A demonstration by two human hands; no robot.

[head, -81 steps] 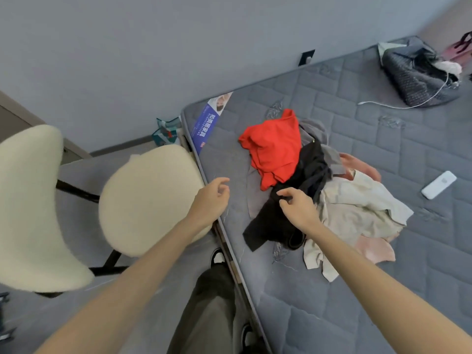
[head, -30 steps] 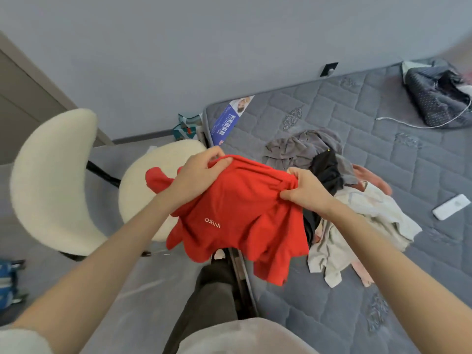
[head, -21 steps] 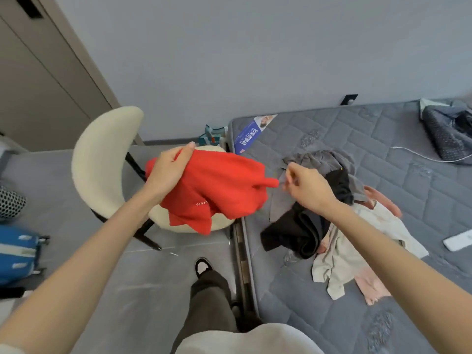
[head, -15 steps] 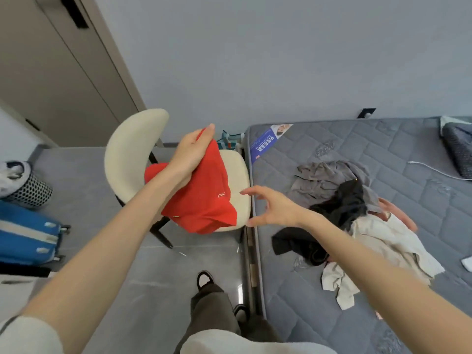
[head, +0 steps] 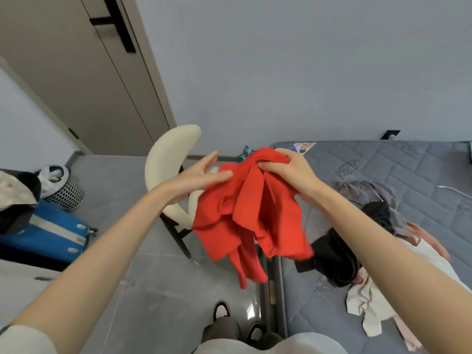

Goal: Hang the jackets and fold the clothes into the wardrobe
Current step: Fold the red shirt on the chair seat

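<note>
A red garment hangs bunched in the air between the chair and the bed. My right hand grips its top edge, fingers curled round the cloth. My left hand is at its left side with straight fingers, the fingertips touching the red fabric. On the grey mattress at the right lies a heap of clothes: a grey piece, a black piece, a cream piece and a pink piece. The wardrobe doors with a black handle stand shut at the upper left.
A cream chair stands just behind the garment on the grey tiled floor. A blue suitcase and a perforated basket sit at the left. My legs and shoes are at the bed's edge.
My right hand, open half a second ago, has taken hold of the red garment's top. My left hand has loosened to straight fingers. The view has turned further towards the wardrobe.
</note>
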